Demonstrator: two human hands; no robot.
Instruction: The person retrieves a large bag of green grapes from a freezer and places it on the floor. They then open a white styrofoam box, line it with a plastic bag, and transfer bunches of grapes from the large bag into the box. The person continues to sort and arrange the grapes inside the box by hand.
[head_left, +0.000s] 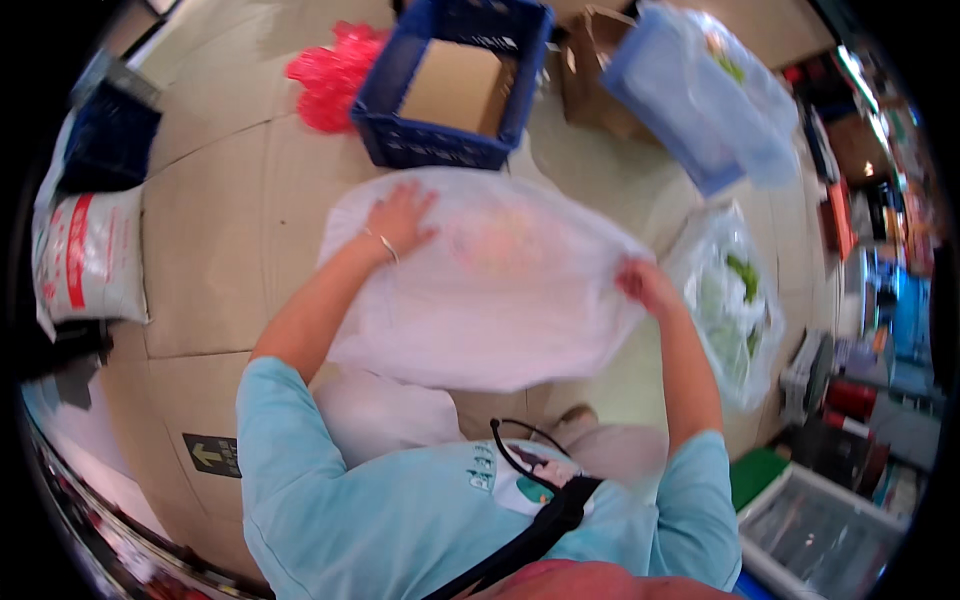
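Observation:
A large white plastic bag (480, 322) is spread out low over the floor in front of my knees, with a faint reddish patch showing on or through it. My left hand (403, 217) lies palm down on its upper left part, fingers apart. At the right edge, the fingers of my right hand (643, 285) are closed on the gathered plastic. The bag looks slightly blurred, and what may be inside it I cannot tell. Just beyond it stands a blue plastic crate (442, 154) with a cardboard box (454, 86) in it.
Red plastic bags (337, 79) lie left of the crate. To the right are an open cardboard box (592, 82), a tilted blue crate (652, 105) draped in clear plastic, and a clear bag (724, 307) of leafy greens. A white woven sack (97, 255) sits far left.

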